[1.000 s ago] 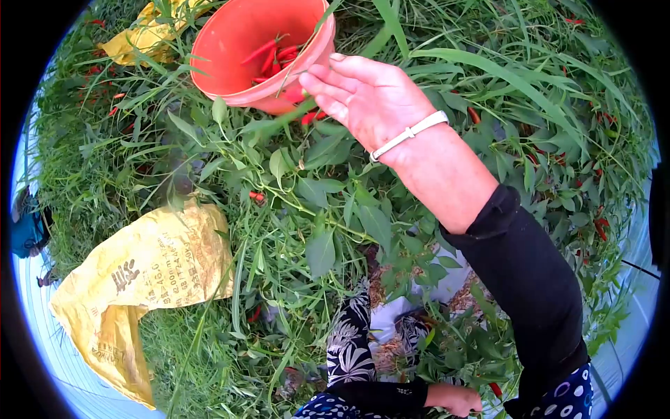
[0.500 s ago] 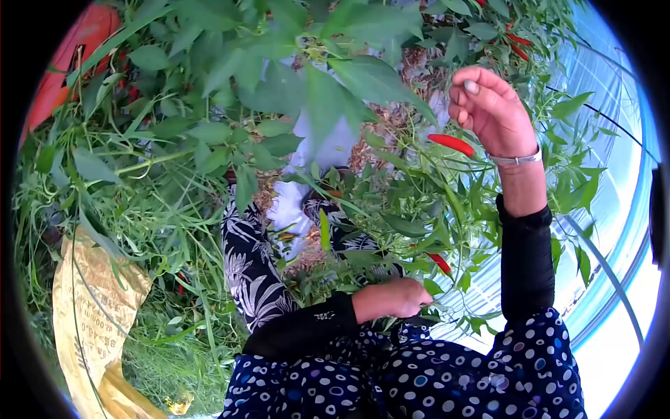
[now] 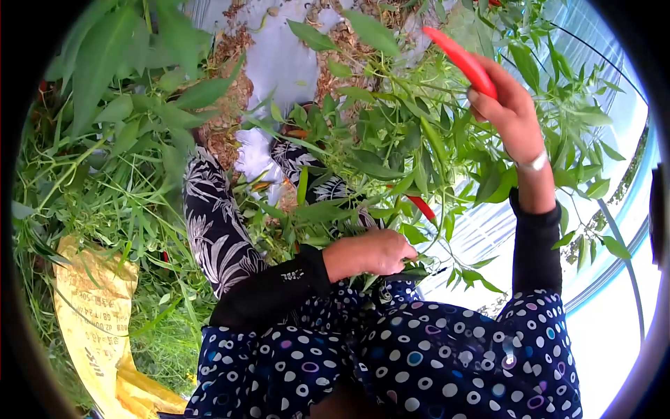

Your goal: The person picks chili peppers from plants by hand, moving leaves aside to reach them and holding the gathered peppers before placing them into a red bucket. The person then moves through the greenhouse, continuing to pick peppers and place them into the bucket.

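Note:
My right hand (image 3: pixel 513 115) is raised at the upper right, its thumb and fingers closed on a long red chili pepper (image 3: pixel 460 61). The pepper's tip points up and to the left. Low in the middle, my left hand (image 3: pixel 373 251) is closed in front of my body, beside the stems and leaves of a chili plant (image 3: pixel 391 150). What its fingers grip is hidden. Another red chili (image 3: pixel 421 208) hangs among the leaves just above my left hand. A green chili (image 3: pixel 433 140) hangs farther up on the same plant.
A yellow printed sack (image 3: pixel 94 307) lies in the grass at the lower left. My patterned trouser legs (image 3: pixel 216 223) stand among the plants. Pale sheeting (image 3: pixel 283 56) covers the ground ahead. Clear plastic film (image 3: pixel 600 209) and a thin pole (image 3: pixel 624 258) run along the right.
My right hand, which had its fingers curled beside a red chili, now holds a red chili. My left hand stays closed near the plant. The view has shifted, showing more ground sheeting.

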{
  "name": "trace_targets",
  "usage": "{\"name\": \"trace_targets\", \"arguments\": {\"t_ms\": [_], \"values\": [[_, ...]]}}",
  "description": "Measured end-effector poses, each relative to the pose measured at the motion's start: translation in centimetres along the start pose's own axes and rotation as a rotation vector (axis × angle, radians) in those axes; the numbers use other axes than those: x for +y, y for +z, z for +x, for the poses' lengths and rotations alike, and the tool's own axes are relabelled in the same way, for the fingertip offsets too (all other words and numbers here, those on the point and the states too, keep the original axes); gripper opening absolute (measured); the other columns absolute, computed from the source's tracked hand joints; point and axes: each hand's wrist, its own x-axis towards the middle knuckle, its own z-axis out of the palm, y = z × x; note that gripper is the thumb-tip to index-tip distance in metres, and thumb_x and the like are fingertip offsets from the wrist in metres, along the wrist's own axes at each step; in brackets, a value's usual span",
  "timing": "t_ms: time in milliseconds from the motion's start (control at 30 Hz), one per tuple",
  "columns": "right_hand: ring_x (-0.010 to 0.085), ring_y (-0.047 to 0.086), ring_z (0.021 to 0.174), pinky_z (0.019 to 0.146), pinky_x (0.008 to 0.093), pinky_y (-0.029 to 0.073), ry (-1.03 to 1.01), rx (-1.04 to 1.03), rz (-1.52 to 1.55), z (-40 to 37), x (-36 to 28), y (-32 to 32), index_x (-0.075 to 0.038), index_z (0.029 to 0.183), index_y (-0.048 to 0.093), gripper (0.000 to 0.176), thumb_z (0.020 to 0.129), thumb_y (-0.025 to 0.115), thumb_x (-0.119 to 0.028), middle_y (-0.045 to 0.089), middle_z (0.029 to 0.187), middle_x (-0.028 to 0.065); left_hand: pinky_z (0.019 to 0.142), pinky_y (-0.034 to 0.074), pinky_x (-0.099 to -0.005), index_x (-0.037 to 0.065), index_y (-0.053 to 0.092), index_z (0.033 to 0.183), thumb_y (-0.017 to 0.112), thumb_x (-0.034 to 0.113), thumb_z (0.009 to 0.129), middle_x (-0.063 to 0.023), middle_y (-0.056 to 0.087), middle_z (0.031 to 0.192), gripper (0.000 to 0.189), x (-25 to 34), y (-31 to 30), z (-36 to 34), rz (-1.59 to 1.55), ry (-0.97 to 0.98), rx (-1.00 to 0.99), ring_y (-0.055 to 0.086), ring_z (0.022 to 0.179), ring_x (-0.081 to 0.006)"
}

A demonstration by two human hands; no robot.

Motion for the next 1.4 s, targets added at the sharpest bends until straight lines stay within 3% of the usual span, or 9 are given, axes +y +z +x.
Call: {"name": "trace_targets", "arguments": {"t_ms": [400,600,800,900,1000,1133,1200,1233,1400], "values": [[0.0204,0.053,0.063,0.059,0.0303,0.043,-0.238,-0.242,0.218,-8.1,-1.8,7.3,-0.001,0.087,0.058,0.02,0.068,0.064,-0.006,0.054,0.071,0.0088,0.074,0.044,-0.0382,0.006,0.06,0.103,0.06,0.023,0.074,-0.0146,0.057,0.088,0.034,0.3,-1.6,-2.9,-0.047,0.08,0.213,0.056,0.085,-0.029],[0.0327,0.057,0.07,0.064,0.04,0.046,-0.35,-0.434,-0.429,-11.4,9.8,11.6,-0.006,0.082,0.058,0.019,0.066,0.064,-0.015,0.057,0.075,0.0141,0.073,0.046,-0.0345,0.006,0.058,0.092,0.063,0.02,0.075,-0.0098,0.056,0.089,0.023,4.4,-8.5,-14.7,0.481,-0.034,1.307,0.054,0.081,-0.0274],[0.0336,0.057,0.073,0.066,0.0413,0.047,-0.184,-0.269,-0.401,-12.5,11.7,9.9,-0.007,0.082,0.058,0.02,0.066,0.065,-0.017,0.058,0.076,0.0149,0.089,0.033,-0.0588,0.017,0.038,0.126,0.073,0.022,0.063,-0.0142,0.032,0.129,0.072,8.0,-21.8,-33.6,1.224,-0.831,1.724,0.022,0.124,-0.038],[0.0335,0.058,0.074,0.066,0.0411,0.047,-0.131,-0.293,-0.419,-13.2,10.8,9.0,-0.009,0.081,0.059,0.019,0.066,0.066,-0.018,0.058,0.077,0.014,0.089,0.031,-0.0612,0.019,0.029,0.132,0.069,0.035,0.069,-0.0149,0.026,0.136,0.076,6.4,-20.1,-40.7,0.584,-1.564,1.431,0.026,0.125,-0.0386],[0.0332,0.058,0.073,0.065,0.041,0.047,-0.165,-0.227,-0.355,-14.4,10.1,9.1,-0.008,0.079,0.058,0.019,0.065,0.068,-0.019,0.059,0.077,0.0142,0.079,0.046,-0.0359,0.002,0.054,0.104,0.058,0.038,0.077,-0.0206,0.06,0.09,0.045,0.3,-13.8,-44.6,0.431,-1.298,1.349,0.057,0.089,-0.0343],[0.0303,0.056,0.066,0.061,0.036,0.045,-0.155,-0.267,-0.296,-14.0,5.6,8.1,-0.007,0.079,0.059,0.02,0.065,0.069,-0.016,0.057,0.072,0.0143,0.077,0.045,-0.0409,0.005,0.059,0.077,0.051,0.043,0.079,-0.0182,0.06,0.085,0.039,-2.6,-6.7,-40.6,0.234,-1.211,1.489,0.056,0.086,-0.0354],[0.0255,0.054,0.061,0.058,0.0322,0.044,-0.198,-0.244,-0.381,-12.0,7.6,8.5,-0.007,0.08,0.059,0.018,0.066,0.069,-0.012,0.057,0.07,0.0124,0.072,0.046,-0.0412,0.006,0.058,0.08,0.049,0.039,0.083,-0.0168,0.06,0.079,0.035,-3.5,-4.1,-38.8,0.314,-1.167,1.489,0.057,0.08,-0.0345],[0.0207,0.054,0.06,0.056,0.0304,0.044,0.18,-0.227,0.26,-10.0,14.7,10.0,-0.008,0.083,0.061,0.019,0.066,0.068,-0.008,0.059,0.072,0.0094,0.071,0.046,-0.0415,0.006,0.058,0.082,0.048,0.036,0.084,-0.0148,0.06,0.077,0.031,-3.6,-3.1,-38.0,0.475,-1.135,1.407,0.057,0.077,-0.0334],[0.017,0.053,0.061,0.056,0.029,0.044,-0.241,-0.256,-0.019,-8.1,-4.7,7.6,-0.008,0.088,0.062,0.023,0.066,0.067,-0.005,0.061,0.075,0.007,0.062,0.046,-0.0389,0.012,0.056,0.095,0.043,0.02,0.087,-0.0105,0.056,0.072,0.017,-4.9,1.0,-34.3,0.822,-0.997,1.433,0.056,0.069,-0.0317]]}}
